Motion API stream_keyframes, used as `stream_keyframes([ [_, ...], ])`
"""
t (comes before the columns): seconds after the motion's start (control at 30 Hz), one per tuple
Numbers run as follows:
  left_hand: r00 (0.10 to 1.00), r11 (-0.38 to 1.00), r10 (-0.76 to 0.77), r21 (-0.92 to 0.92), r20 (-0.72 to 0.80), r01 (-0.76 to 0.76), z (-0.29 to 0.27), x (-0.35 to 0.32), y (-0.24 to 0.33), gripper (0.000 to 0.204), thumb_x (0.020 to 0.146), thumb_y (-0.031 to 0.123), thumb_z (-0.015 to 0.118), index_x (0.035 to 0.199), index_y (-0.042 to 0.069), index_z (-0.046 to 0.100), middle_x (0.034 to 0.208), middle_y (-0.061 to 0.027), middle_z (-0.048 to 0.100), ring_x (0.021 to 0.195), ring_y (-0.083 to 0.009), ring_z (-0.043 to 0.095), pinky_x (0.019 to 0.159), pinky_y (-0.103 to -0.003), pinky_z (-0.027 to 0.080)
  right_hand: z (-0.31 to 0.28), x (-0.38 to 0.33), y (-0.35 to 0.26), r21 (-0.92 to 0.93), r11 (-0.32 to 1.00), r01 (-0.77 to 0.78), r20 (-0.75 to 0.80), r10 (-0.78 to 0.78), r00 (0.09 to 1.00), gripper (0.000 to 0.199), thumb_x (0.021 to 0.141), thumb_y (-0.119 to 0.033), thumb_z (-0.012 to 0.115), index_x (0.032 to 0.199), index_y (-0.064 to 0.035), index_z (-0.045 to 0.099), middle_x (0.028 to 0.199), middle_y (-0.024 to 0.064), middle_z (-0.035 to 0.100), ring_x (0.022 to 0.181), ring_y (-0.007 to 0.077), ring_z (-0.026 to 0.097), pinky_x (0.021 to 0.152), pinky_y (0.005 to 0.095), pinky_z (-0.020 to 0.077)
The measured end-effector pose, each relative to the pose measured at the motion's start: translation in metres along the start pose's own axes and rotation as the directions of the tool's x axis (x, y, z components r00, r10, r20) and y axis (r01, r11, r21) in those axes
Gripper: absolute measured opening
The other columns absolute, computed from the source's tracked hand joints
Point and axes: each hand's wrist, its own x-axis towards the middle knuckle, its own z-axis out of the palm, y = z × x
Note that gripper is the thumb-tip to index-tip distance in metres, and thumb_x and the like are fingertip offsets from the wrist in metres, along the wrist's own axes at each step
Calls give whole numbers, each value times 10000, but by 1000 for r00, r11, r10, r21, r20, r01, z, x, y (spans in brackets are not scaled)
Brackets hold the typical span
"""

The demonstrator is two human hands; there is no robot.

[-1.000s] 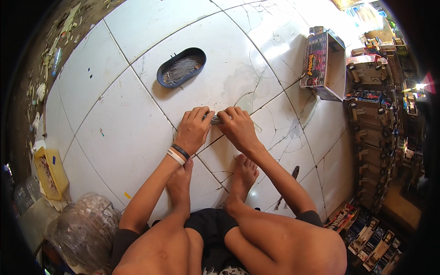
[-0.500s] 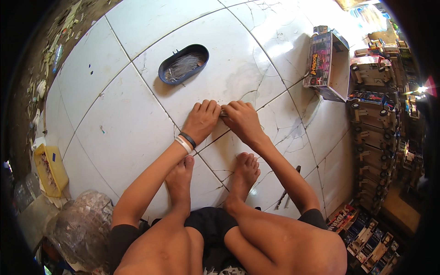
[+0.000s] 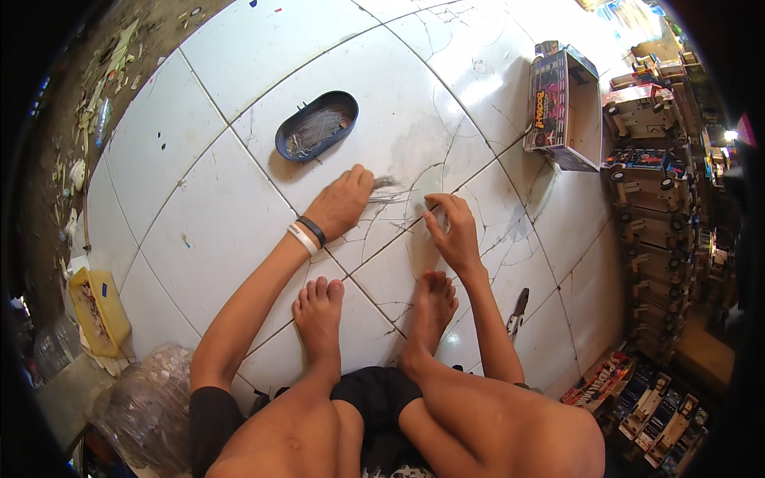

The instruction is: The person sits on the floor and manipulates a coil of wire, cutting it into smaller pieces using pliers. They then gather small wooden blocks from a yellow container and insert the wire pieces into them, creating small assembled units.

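Left hand (image 3: 343, 203): fingers closed around a small bundle of thin wires (image 3: 388, 190), low over the white tiled floor (image 3: 199, 231).
Right hand (image 3: 454, 235): fingers curled with tips together; whether they pinch anything cannot be told.
Wires: stick out rightward from the left fist, between the two hands.
Tray (image 3: 316, 125): dark blue oval, more wires inside, just beyond the left hand.
Box (image 3: 562, 103): open, far right.

A yellow tub (image 3: 98, 311) sits far left; an open cardboard box (image 3: 563, 107) lies upper right.

Cracked white tiled floor (image 3: 239, 231), sunlit at top right, dirt strip (image 3: 76, 103) along left edge
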Motion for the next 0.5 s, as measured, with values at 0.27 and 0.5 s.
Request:
stream_keyframes([
  [0.27,976,961,-89,239,-201,137,-63,35,-58,85,1006,34,577,1069,-2,533,1034,-188,612,980,-372,665,863,-472,550,27,-2,-22,-190,976,103,71,-91,993,664,882,-278,848,1471,-103,598,1487,112,555,1410,325,481,1133,488,360],
  [0.5,908,890,-294,262,-297,374,-65,32,-61,224,1029,91,641,1234,16,690,1167,-158,727,1077,-364,684,938,-470,553,31,-3,-23,-240,957,164,86,-148,985,547,848,-269,870,1355,-165,691,1391,81,603,1359,322,512,1088,479,400],
])
